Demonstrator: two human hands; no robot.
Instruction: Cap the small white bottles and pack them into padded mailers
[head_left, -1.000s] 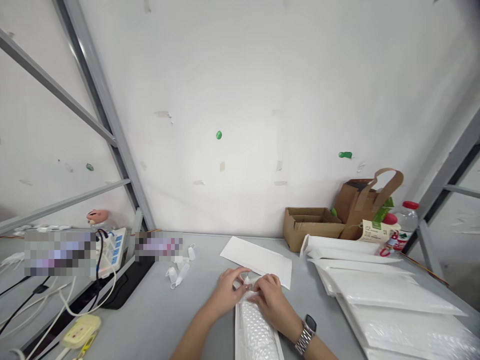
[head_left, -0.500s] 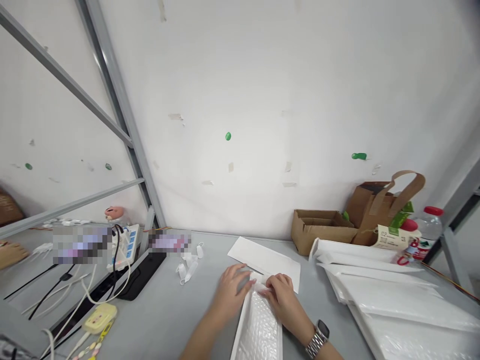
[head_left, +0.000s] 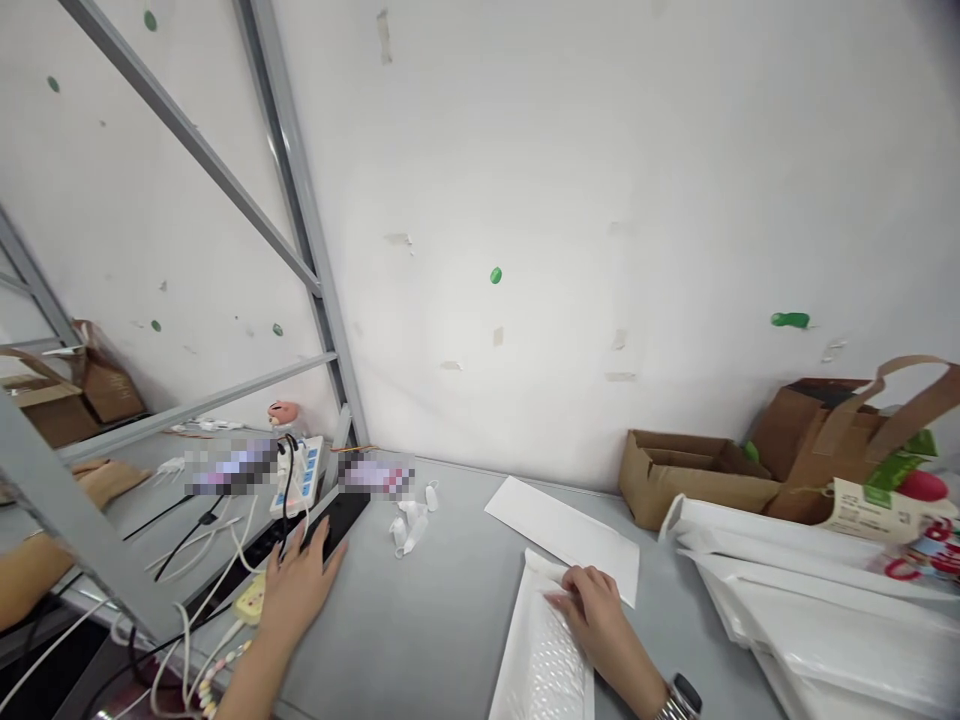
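My right hand [head_left: 598, 614] rests on the top end of a white bubble mailer [head_left: 541, 655] lying on the grey table [head_left: 442, 610], fingers curled and pressing its flap. My left hand [head_left: 298, 583] is far to the left, fingers stretched out flat over a black device [head_left: 336, 518] beside a small yellow object [head_left: 250, 598] and white cables. A flat white envelope [head_left: 562, 532] lies just beyond the mailer. Several small white plastic pieces [head_left: 411, 516] sit between the two hands.
A stack of white bubble mailers [head_left: 817, 610] fills the right side. Behind it stand an open cardboard box [head_left: 697, 475] and a brown paper bag [head_left: 840, 440]. A white power strip [head_left: 298, 470] with cables sits at the left by grey metal frame bars [head_left: 315, 270]. Another person's arm [head_left: 45, 560] shows at far left.
My left hand left the mailer and moved far left onto the black device. The view swung left. My right hand stayed on the mailer's top end.
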